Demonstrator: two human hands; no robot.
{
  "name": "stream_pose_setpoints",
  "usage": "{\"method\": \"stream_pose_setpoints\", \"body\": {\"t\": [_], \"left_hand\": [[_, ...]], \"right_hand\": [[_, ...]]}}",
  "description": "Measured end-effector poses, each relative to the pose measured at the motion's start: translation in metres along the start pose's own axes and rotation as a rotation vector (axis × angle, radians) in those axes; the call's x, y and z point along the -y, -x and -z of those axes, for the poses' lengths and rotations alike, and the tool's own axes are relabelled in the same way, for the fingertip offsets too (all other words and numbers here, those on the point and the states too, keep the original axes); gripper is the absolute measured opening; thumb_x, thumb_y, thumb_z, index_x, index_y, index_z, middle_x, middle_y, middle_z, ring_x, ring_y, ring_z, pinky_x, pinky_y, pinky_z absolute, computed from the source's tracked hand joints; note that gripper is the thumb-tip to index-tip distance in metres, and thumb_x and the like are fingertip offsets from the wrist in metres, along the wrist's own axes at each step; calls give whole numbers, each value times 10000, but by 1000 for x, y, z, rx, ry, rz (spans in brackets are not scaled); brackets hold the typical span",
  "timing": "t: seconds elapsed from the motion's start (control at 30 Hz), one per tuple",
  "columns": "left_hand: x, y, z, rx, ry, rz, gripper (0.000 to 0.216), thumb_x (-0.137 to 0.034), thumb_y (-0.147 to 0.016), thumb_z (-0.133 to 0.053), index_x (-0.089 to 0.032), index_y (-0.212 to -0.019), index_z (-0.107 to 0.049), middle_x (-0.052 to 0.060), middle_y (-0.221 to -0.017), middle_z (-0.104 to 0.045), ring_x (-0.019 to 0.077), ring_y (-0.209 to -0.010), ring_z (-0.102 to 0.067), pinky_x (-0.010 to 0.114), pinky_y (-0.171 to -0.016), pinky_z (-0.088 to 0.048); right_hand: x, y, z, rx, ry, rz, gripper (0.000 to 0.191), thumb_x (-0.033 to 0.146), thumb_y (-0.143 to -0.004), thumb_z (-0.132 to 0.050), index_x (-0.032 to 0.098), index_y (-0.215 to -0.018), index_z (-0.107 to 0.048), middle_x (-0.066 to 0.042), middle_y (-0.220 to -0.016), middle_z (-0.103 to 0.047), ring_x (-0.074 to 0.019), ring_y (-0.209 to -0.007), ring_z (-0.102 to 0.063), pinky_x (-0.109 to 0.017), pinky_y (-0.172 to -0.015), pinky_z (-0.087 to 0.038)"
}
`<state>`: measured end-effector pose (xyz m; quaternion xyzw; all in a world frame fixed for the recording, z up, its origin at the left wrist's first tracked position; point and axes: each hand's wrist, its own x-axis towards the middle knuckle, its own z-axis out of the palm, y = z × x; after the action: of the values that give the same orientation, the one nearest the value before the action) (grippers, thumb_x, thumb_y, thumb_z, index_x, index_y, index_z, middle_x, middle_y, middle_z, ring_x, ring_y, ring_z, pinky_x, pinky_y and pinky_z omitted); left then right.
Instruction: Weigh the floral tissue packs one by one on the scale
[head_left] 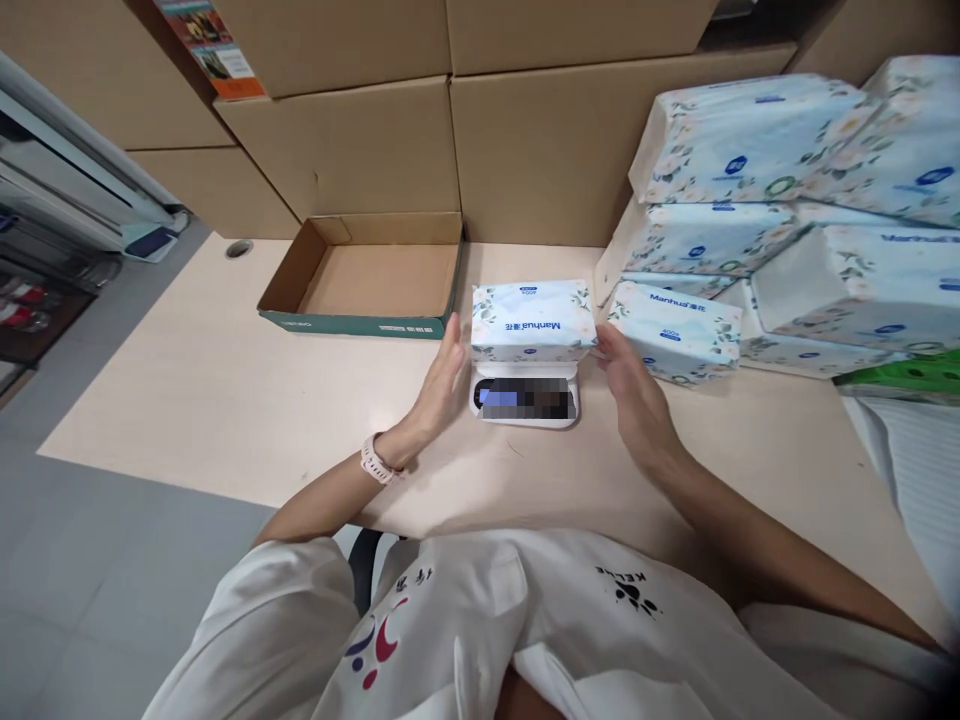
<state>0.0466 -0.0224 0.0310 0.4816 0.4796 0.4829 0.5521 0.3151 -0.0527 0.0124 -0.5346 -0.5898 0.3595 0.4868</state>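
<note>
A pale blue pack of tissues [534, 318] with a floral print rests on a small white scale [525, 420], its lettering upside down to me. The scale's display is blurred out. Just left of the pack, my left hand [439, 385] is held open, fingers stretched and apart from it. My right hand [630, 390] is at the pack's right end, fingers extended; its fingertips are close to the pack, and I cannot tell if they touch. Directly behind that hand lies a second tissue pack [675, 325], tilted, at the foot of the stack.
An open shallow carton [360, 325] with a green outside stands at the back left. More tissue packs [750, 145] are piled at the right. Large cardboard boxes [540, 150] form a wall along the back of the table [187, 400].
</note>
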Motion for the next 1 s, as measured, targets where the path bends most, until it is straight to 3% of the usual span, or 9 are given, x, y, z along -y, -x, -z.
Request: {"method": "stream_pose_setpoints", "body": {"t": [0.07, 0.13, 0.27, 0.47, 1.0], "left_hand": [[9, 0, 9, -116, 79, 75, 636, -598, -1036, -527, -293, -1593, -512, 47, -1809, -333, 251, -1700, -289, 379, -1386, -276], [13, -3, 17, -208, 150, 151, 584, -556, -1032, -498, -240, -1517, -580, 106, -1738, -459, 260, -1631, -436, 405, -1362, -340], [11, -9, 28, -270, 200, 227, 489, -510, -1004, -490, -211, -1328, -700, 131, -1568, -647, 272, -1509, -588, 441, -1308, -426], [10, -10, 28, -248, 217, 220, 417, -466, -989, -511, -181, -1191, -738, 142, -1484, -705, 265, -1447, -634, 432, -1307, -417], [19, -13, 33, -248, 245, 182, 346, -426, -952, -543, -183, -1076, -755, 121, -1269, -798, 251, -1274, -719, 442, -1262, -456]], "right_hand": [[-9, 17, 0, -142, -38, -50, 512, 659, -1039, -505, 348, -1411, -671, -70, -1515, -698, -296, -1431, -650, -585, -1258, -492], [-19, 27, 0, -227, -69, -121, 467, 658, -1027, -514, 301, -1215, -749, -96, -1255, -801, -296, -1197, -749, -570, -1141, -573], [-36, 25, -2, -247, -146, -200, 467, 637, -1028, -485, 254, -1003, -751, -81, -973, -800, -255, -935, -744, -493, -959, -613], [-42, 18, -2, -235, -100, -166, 549, 653, -1049, -385, 240, -880, -705, -73, -899, -767, -232, -878, -721, -421, -861, -590], [-46, 19, -2, -247, -183, -151, 613, 720, -1040, -436, 227, -828, -733, -52, -843, -761, -210, -826, -685, -391, -826, -536]]}}
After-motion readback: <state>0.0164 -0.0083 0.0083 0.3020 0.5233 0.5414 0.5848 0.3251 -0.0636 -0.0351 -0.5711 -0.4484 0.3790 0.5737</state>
